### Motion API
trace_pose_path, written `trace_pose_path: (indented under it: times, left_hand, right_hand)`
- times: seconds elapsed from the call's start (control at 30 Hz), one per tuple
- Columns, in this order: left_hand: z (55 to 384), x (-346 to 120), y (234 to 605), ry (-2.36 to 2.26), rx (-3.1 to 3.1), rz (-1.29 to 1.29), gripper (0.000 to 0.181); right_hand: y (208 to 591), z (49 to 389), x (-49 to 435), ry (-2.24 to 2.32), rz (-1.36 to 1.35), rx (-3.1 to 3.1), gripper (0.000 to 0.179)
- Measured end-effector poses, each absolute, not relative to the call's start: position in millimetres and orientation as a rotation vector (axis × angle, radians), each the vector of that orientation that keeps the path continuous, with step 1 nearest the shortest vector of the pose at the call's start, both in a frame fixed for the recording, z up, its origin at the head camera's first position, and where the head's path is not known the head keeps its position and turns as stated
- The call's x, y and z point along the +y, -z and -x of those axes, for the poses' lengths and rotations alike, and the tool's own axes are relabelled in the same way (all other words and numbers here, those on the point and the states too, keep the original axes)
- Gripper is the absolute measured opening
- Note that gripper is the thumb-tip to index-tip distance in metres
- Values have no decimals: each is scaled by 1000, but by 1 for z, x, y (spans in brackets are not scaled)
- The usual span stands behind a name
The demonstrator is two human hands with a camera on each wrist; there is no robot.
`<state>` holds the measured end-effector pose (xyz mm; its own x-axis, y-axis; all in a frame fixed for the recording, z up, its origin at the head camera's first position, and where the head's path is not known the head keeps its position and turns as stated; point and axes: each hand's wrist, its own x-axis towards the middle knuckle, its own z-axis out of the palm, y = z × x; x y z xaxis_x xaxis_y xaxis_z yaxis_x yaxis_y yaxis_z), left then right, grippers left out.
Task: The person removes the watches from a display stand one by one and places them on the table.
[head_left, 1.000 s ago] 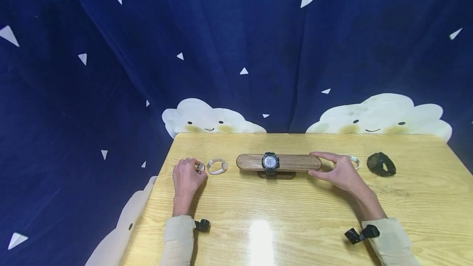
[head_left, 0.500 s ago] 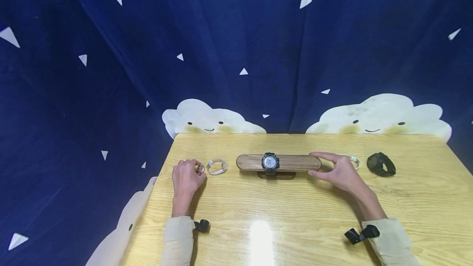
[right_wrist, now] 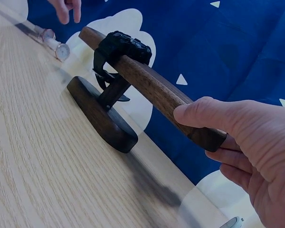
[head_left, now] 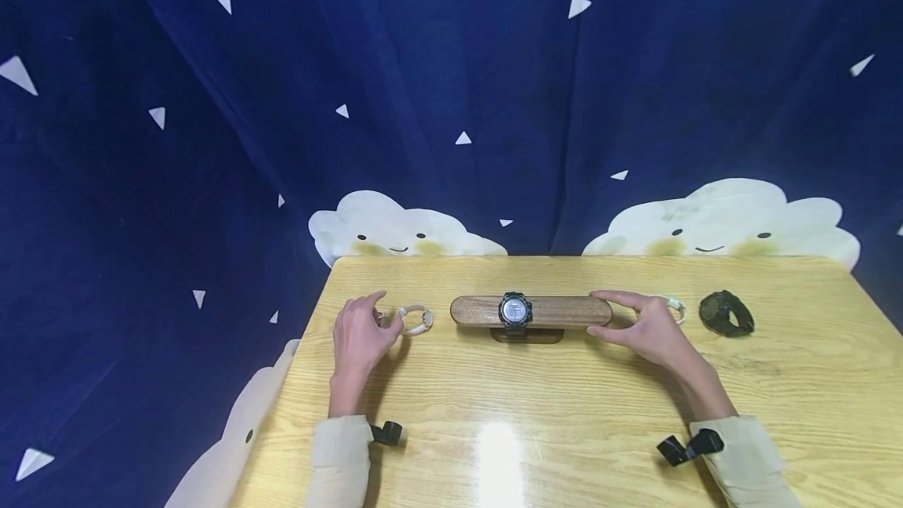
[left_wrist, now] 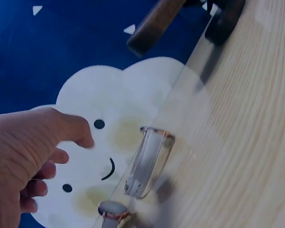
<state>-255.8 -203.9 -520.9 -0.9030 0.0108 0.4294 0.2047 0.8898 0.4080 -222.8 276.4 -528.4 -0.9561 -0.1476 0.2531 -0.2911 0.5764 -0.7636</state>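
A dark wooden watch stand (head_left: pixel 564 310) stands on the table, a long bar on a short base. Round its bar, left of the middle, sits a black digital watch (head_left: pixel 515 309). My right hand (head_left: pixel 652 328) grips the bar's right end, thumb on the near side. Over on the left, my left hand (head_left: pixel 358 334) hovers with loosely bent fingers, holding nothing. Close by it lies a white-strapped watch (left_wrist: pixel 149 159) on its side. A second small watch with a rose-gold rim (left_wrist: pixel 112 209) lies beside that one, mostly hidden by the hand in the head view.
At the right lies another black watch (head_left: pixel 723 313). A white-banded watch (head_left: pixel 677 306) is partly hidden behind my right hand. The wooden table (head_left: pixel 564 406) ends at the back against a dark blue curtain (head_left: pixel 451 100) with clouds and triangles.
My left hand has let go of the small rose-gold watch, its fingers spreading as it shifts slightly right and up. The right hand keeps its grip on the stand.
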Motion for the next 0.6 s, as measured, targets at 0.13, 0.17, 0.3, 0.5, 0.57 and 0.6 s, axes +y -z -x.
trace_pose_path:
  times: [0.13,0.17,0.3,0.5,0.57,0.6]
  left_hand:
    - [255,-192,518,813,-2559,237,46]
    - [255,-188,518,855,-2539,263,46]
    - [254,-175,519,984,-2465,360,47]
    - [251,-159,522,1096,-2397,461,47]
    - [250,-154,523,1120,-2397,477,46]
    - [250,-151,523,1129,-2397,488,46]
  right_hand:
    - [528,223,276,-1326,-368,-2641,57]
    - [528,223,276,-1326,-369,-2641,57]
    - [529,223,276,-1326,-375,-2642,57]
    - [528,223,276,-1326,-378,-2639,57]
    - [528,223,276,-1338,-368,-2642,57]
    - [528,223,276,-1345,-365,-2644,57]
